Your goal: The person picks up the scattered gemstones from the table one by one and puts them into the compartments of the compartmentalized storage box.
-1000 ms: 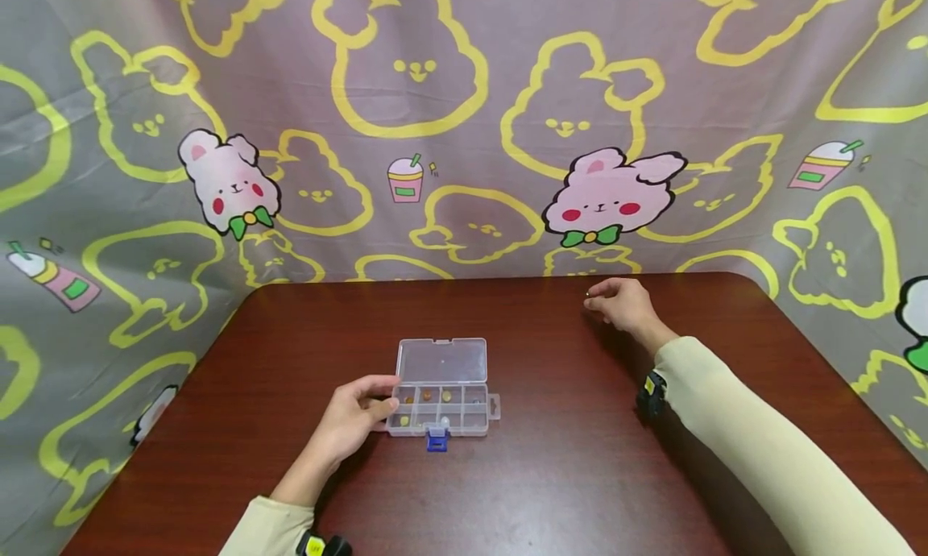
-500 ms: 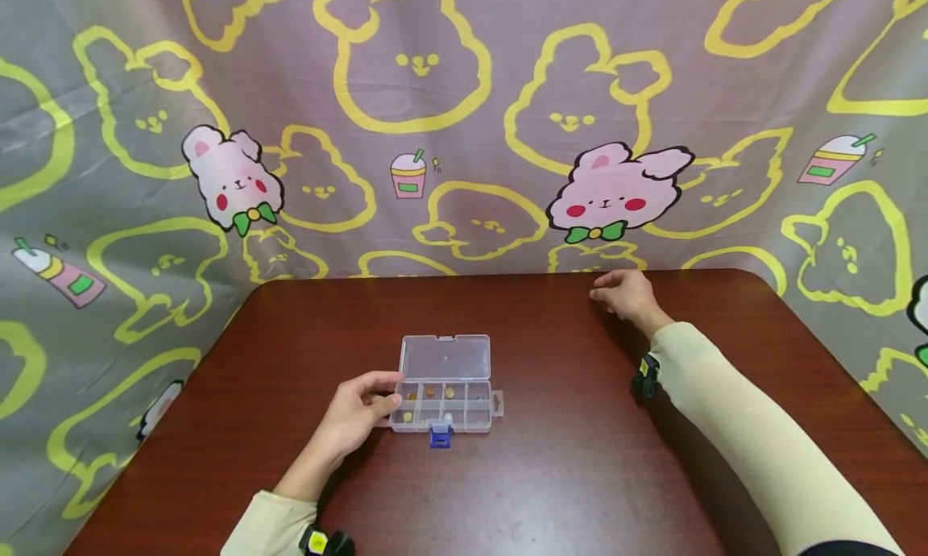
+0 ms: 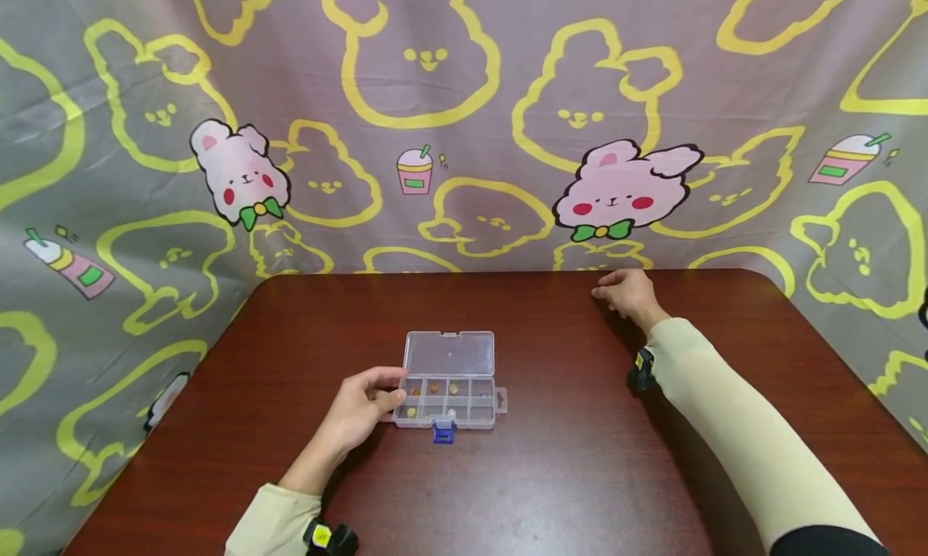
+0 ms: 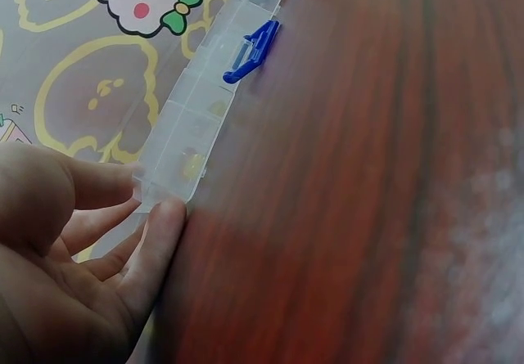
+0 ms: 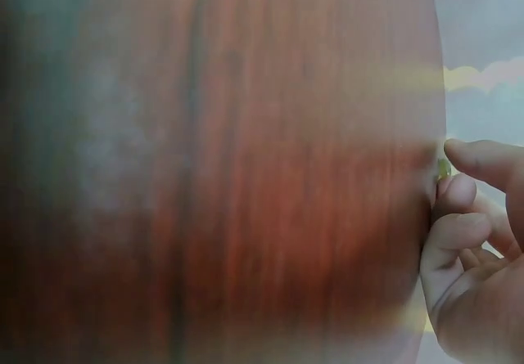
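Observation:
A clear plastic compartment box point(image 3: 482, 412) lies on the table with its lid point(image 3: 449, 353) folded back and its blue latch point(image 3: 444, 433) hanging at the front. Small yellow, brown and pale pieces sit in several of its compartments. My left hand point(image 3: 355, 411) holds the box's left end between thumb and fingers; the left wrist view shows the thumb point(image 4: 164, 225) against the corner. Far to the right, near the table's back edge, my right hand point(image 3: 631, 296) pinches a small yellow-green piece point(image 5: 444, 168) between thumb and finger. Its exact kind is too small to tell.
The dark reddish wooden table point(image 3: 565, 459) spreads around the box. A grey curtain point(image 3: 478, 97) with yellow outlines and rabbit prints hangs right behind the table and along both sides. The box's hang tab point(image 3: 501, 400) sticks out on its right.
The head view has shifted slightly. My right fingertips have drawn closer together, and the small piece between them no longer shows from the head. My left hand stays on the box.

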Action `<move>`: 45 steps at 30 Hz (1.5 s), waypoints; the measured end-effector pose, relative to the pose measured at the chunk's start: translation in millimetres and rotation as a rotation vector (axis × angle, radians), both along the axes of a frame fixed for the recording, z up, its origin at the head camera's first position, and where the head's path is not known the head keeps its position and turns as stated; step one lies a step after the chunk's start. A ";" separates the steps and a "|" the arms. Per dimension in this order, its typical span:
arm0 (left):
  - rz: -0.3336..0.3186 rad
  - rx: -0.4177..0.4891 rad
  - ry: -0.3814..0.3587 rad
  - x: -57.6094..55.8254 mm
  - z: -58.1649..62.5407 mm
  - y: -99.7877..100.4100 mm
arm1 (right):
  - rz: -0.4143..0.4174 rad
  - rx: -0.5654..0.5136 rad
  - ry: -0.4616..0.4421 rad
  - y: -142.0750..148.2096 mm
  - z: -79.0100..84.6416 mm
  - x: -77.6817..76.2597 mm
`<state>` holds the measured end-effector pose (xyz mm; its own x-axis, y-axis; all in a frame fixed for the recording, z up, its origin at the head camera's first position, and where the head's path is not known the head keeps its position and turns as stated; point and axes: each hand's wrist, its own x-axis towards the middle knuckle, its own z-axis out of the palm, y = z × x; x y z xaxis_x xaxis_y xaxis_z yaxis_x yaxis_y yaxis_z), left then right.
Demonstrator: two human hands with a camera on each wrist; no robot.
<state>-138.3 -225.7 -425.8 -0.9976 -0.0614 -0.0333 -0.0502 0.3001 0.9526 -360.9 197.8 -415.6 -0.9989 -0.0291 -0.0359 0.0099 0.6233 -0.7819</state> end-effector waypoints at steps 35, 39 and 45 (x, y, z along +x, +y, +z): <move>0.014 -0.009 -0.008 2.4 3.9 1.3 | -0.010 0.033 0.001 -2.0 2.0 0.7; 0.015 -0.013 -0.006 2.3 3.6 1.4 | -0.010 0.035 0.013 -2.5 1.1 0.0; 0.014 -0.009 -0.004 1.7 2.2 1.3 | 0.004 0.024 0.004 -0.4 -0.2 -1.2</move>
